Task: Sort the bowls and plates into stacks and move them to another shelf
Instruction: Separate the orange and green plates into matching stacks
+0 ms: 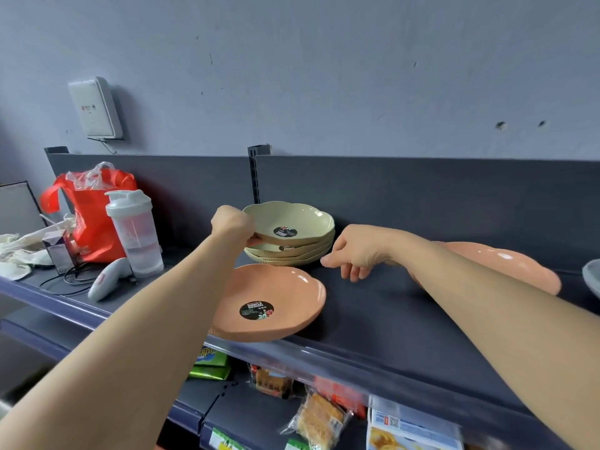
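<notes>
**Two hands at the green plate stack**

The left hand (232, 227), arm stretched forward, pinches the left rim of the top green plate (292, 219), which is raised on that side off the green stack (292, 256). The right hand (352, 251) hangs loosely curled and holds nothing, just beside the stack's right edge. An orange plate (269, 300) in front overhangs the shelf (406, 319) lip, with bare shelf to its right. A second orange plate (506, 264) lies behind the right forearm.
</notes>
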